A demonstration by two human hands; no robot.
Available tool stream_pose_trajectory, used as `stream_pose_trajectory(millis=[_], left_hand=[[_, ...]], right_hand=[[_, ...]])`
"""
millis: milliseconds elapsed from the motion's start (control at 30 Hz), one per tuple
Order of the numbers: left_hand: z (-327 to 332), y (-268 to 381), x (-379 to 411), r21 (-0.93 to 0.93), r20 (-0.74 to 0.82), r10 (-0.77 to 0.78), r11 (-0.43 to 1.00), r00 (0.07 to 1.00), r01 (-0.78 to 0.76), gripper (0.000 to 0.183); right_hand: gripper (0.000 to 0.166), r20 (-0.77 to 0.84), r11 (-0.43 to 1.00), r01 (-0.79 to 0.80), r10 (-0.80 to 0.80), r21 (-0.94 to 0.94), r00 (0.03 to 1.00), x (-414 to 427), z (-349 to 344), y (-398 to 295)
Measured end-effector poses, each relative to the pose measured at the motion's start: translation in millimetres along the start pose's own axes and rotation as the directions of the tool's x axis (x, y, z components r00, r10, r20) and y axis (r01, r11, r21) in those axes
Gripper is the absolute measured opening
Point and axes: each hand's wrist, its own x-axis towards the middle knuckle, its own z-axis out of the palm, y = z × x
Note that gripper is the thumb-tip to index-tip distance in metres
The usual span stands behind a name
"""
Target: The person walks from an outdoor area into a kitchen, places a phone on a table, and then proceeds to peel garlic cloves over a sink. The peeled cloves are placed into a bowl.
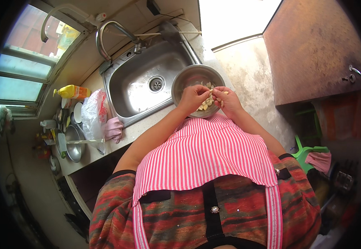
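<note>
A round metal bowl (180, 76) stands at the counter's edge, its rim close against the sink, with pale garlic cloves (204, 106) lying inside. Both hands are over the bowl, fingertips nearly meeting. My left hand (194, 97) pinches a small clove between thumb and forefinger. In my right hand (230, 101) several cloves lie against the curled fingers, while its thumb and forefinger touch the same small clove. Whether that clove still has skin on it is too small to tell.
Left of the bowl is a stainless steel sink (137, 76) with a curved faucet (98, 39). A plastic bag (91, 109), a pink cloth (114, 129), a yellow bottle (70, 92) and metal bowls (74, 141) stand further left. A green plastic chair (303, 152) is at the right.
</note>
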Motion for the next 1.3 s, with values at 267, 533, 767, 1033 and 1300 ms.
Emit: stream_pose_trajectory(millis=[267,533,767,1033,1300], left_hand=[[0.4,1.9,2.1,0.098,-0.042,0.012,0.995,0.999,-0.008,0.015],[-3.1,-31.7,4.3,-0.117,-0.026,-0.106,0.988,0.994,0.102,0.014],[-18.4,-49.7,5.8,0.363,-0.145,0.14,0.928,0.979,-0.078,0.016],[-5.3,-48.4,8.6,0.666,0.121,0.214,0.706,0.969,-0.24,0.015],[2.4,-58.4,16.4,0.787,0.293,0.193,0.507,0.936,-0.351,0.013]], right_hand=[[0.009,0.045,0.994,-0.064,0.06,0.09,0.997,1.6,-0.1,2.5],[0.008,0.2,0.921,-0.193,0.13,0.34,0.971,4.8,-11.3,7.7],[0.008,0.179,0.901,-0.177,0.113,0.396,0.977,-3.0,-15.6,-1.7],[0.014,0.127,0.909,-0.113,0.067,0.4,0.99,-16.1,-12.2,-9.9],[0.007,0.143,0.942,-0.137,0.096,0.306,0.985,-13.2,-22.8,-7.2]])
